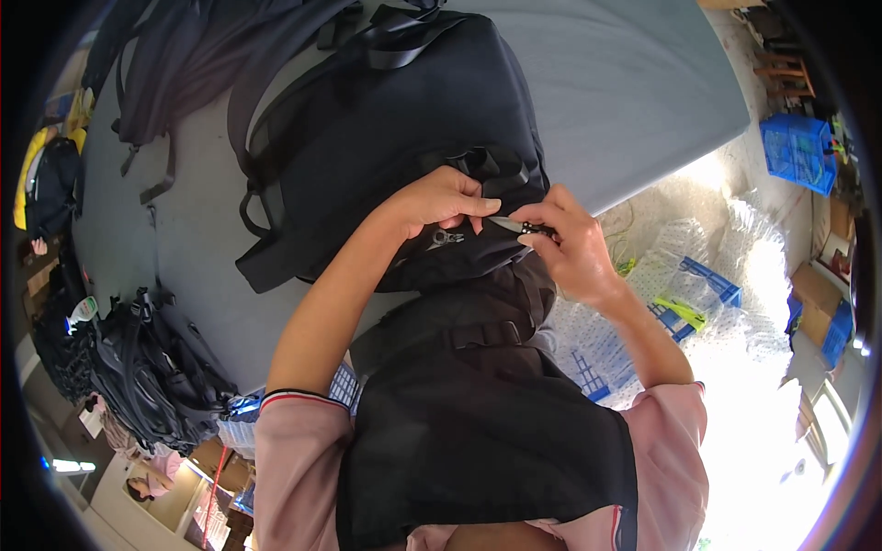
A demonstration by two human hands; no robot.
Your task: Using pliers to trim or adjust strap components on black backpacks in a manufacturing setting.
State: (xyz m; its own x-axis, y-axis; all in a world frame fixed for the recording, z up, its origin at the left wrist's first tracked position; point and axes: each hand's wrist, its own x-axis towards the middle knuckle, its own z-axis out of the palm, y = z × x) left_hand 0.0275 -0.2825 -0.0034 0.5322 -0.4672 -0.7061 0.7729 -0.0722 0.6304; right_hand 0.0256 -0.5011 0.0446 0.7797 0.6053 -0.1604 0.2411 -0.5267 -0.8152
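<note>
A black backpack lies on the grey-covered table in front of me, its straps and handles spread about it. My left hand rests at its near side, thumb and fingers pinched together over the fabric. Whatever is between those fingertips is too small to make out. In my right hand is a small cutting tool with a black handle and a pointed silver blade. The blade's tip is close to my left fingertips. Just below them sits a shiny metal fitting on the backpack.
More dark bags lie on the table at the far left. Stacked black backpacks stand to the left. On the right are blue crates, bubble wrap and cardboard boxes. Other people are at the left edge.
</note>
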